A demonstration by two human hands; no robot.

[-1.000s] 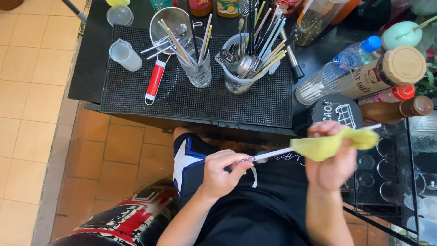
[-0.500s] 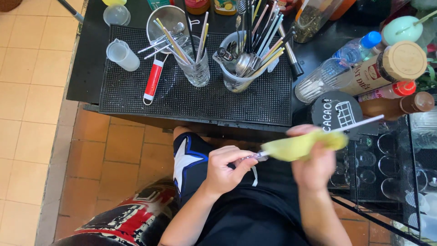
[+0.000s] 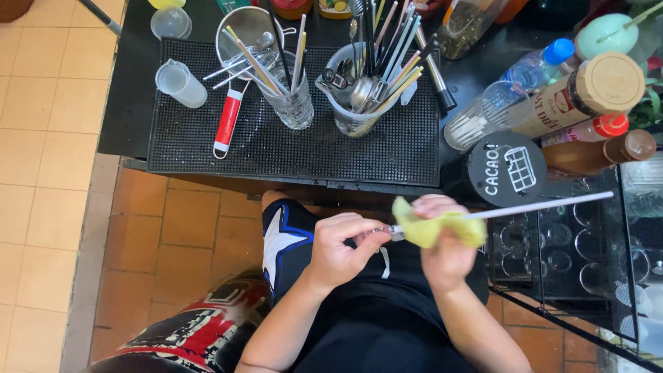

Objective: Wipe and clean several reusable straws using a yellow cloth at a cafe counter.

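Long thin white metal straw wiped through crumpled yellow cloth.
Lying near-level, free tip pointing right; left hand pinching near end, right hand squeezing cloth; middle hidden.

A long, thin, pale straw lies almost level in the air, near the front edge of the table, its right end tilted slightly up and reaching out to the right. A crumpled yellow-green cloth is wrapped round its left part. Left of the cloth, a short metallic end pokes out.
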